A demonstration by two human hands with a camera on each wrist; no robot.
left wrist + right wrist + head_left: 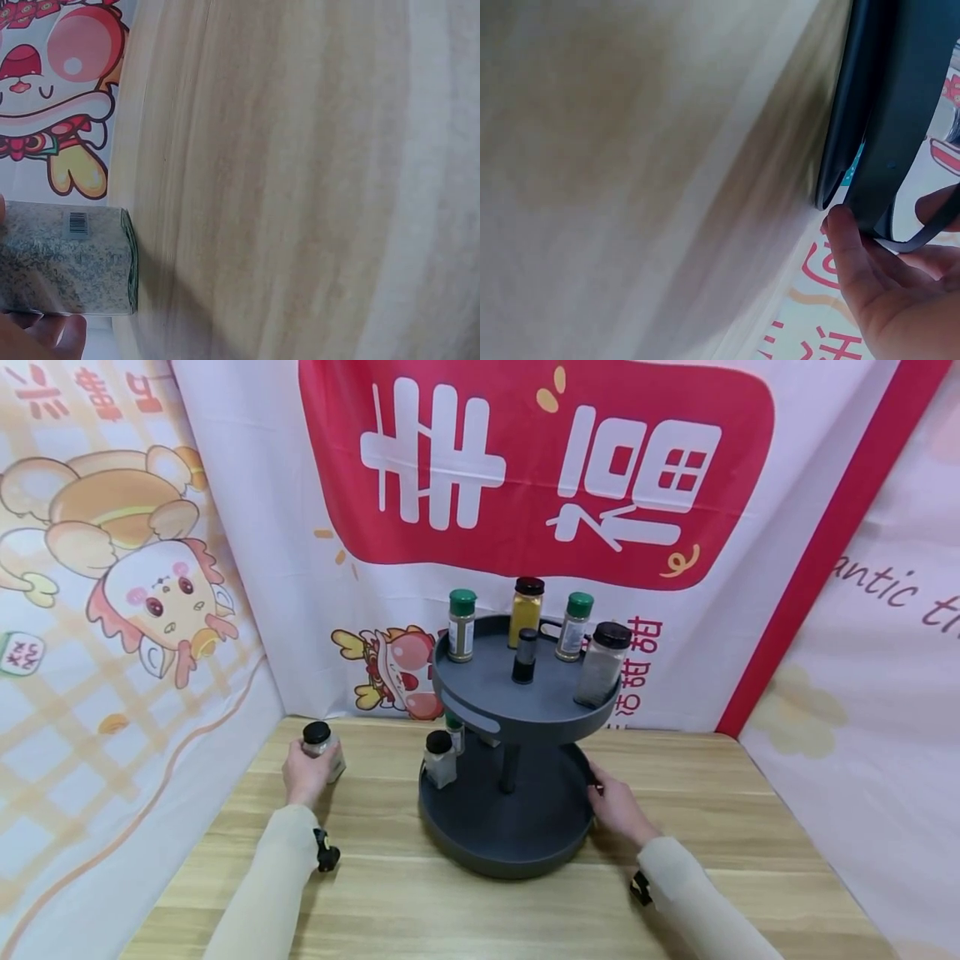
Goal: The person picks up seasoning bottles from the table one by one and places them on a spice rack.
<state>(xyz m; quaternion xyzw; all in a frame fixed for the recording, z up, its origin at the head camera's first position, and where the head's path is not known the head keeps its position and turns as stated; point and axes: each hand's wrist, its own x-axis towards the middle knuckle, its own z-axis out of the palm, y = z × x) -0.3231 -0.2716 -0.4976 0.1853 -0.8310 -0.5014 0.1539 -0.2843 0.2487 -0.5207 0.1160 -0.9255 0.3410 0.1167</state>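
Observation:
At the left of the head view my left hand point(306, 778) grips a clear spice jar point(318, 735) with a black lid. Its pale, green-flecked contents and small barcode label show in the left wrist view, where the jar point(67, 259) lies sideways in the picture. My right hand point(621, 808) holds the side of the lower tray point(510, 858) of a dark grey two-tier spice rack. From the right wrist, its fingers point(847, 240) reach round the handle opening in the tray wall point(896, 112). A black-lidded jar point(440, 764) and a green-capped bottle point(457, 739) stand on the lower tray's left side.
The rack's upper tray point(517, 706) carries several shakers, among them a yellow-filled jar point(527, 617) and a large black-lidded jar point(603, 668). Under everything is a wood-grain table point(375, 893). Printed cloth walls point(255, 527) rise behind it and at both sides.

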